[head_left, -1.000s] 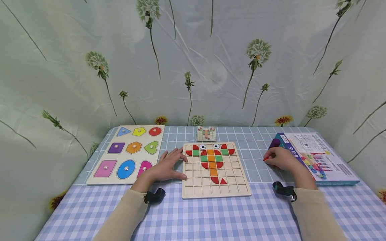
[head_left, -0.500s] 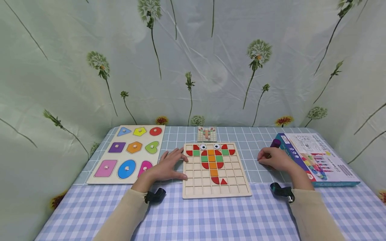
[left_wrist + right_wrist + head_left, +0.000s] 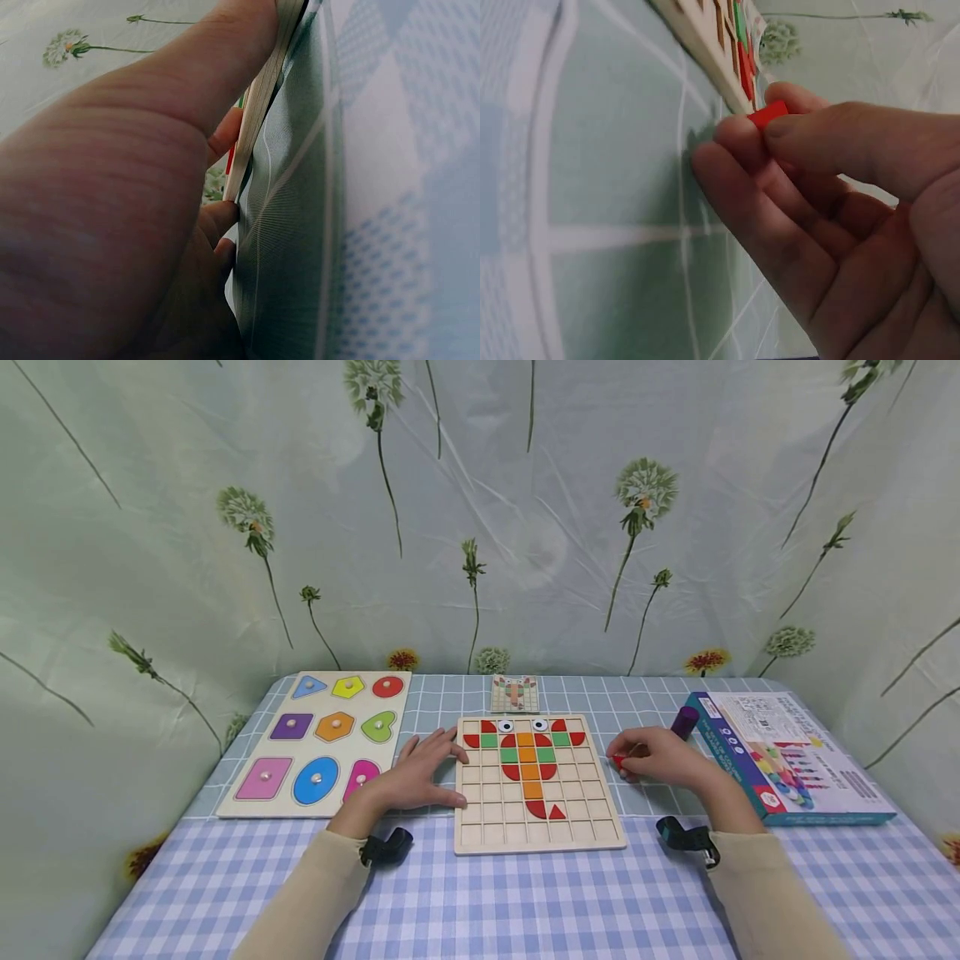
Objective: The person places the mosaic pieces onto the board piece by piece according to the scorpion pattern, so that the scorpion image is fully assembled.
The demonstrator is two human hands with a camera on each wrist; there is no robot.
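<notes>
My right hand pinches a small red block between thumb and fingers, just right of the wooden grid board. Its exact shape is mostly hidden by the fingertips. Along the board's left edge, my left hand lies with fingers spread, thumb and fingertips touching the rim. In the left wrist view the board's side shows against that thumb and fingers. Red, green and orange pieces form a figure on the grid, with two eye pieces at the top and a red triangle low down.
Behind the board lies a small pattern card showing a similar figure. A knobbed shape puzzle is at the left. On the right lie a flat box and a dark purple cylinder beside it.
My right hand has moved left, from beside the box toward the grid board, carrying the red block. The left hand has stayed at the board's edge.
</notes>
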